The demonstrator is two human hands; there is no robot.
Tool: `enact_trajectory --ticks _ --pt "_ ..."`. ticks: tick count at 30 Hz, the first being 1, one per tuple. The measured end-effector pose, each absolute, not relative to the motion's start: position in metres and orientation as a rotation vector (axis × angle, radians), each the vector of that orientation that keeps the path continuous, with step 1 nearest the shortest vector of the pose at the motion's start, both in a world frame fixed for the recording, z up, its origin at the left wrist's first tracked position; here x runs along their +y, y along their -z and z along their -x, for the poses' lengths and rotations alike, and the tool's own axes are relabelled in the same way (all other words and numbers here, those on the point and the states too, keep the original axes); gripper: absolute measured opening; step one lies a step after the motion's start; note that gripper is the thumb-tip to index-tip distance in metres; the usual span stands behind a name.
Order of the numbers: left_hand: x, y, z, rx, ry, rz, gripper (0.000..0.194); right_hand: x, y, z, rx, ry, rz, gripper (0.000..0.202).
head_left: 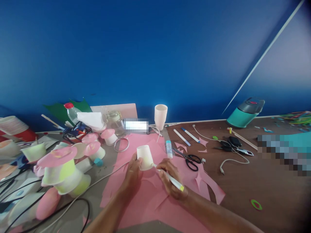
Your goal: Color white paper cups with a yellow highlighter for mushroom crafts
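My left hand [135, 169] grips a white paper cup [144, 156], which is upside down and slightly tilted, its wider rim toward me. In my right hand [171, 178] is a white marker [173, 180] with a yellow end; its tip meets the cup's side near the rim. A faint yellow tint shows on the lower part of the cup. Both hands are above sheets of pink paper [145, 204]. Just beyond my right hand are a glue stick [169, 149] with a blue cap and black-handled scissors [191, 163].
Pink-topped and yellow-green cups [64, 170] crowd the left, among black cables. At the back stand a white cup stack [160, 117] and a glass jar [115, 123]. Two markers [190, 135], keys [227, 145], a white cable [233, 160] and a teal bottle [245, 113] are on the right.
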State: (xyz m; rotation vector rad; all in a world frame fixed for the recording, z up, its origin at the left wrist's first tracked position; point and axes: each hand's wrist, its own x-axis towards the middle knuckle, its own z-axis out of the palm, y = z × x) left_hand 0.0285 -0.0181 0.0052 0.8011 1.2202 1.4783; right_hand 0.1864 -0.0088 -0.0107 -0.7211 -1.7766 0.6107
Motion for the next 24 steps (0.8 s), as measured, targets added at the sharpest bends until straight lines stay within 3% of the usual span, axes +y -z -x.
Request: enact_trajectory --ticks 6,13,24 --pt "-0.012 -0.004 -0.033 1.181 -1.502 -0.813 0.015 -0.016 0.007 -0.184 -1.854 -0.561 0.533 0.013" --pt "-0.017 -0.001 -0.03 1.202 -1.495 -0.712 0.026 -0.002 0.019 -0.191 -1.699 -0.656 0.773 0.014" --pt "-0.016 0.011 -0.028 1.184 -1.46 -0.633 0.032 -0.002 0.021 -0.188 -1.71 -0.648 0.787 0.013"
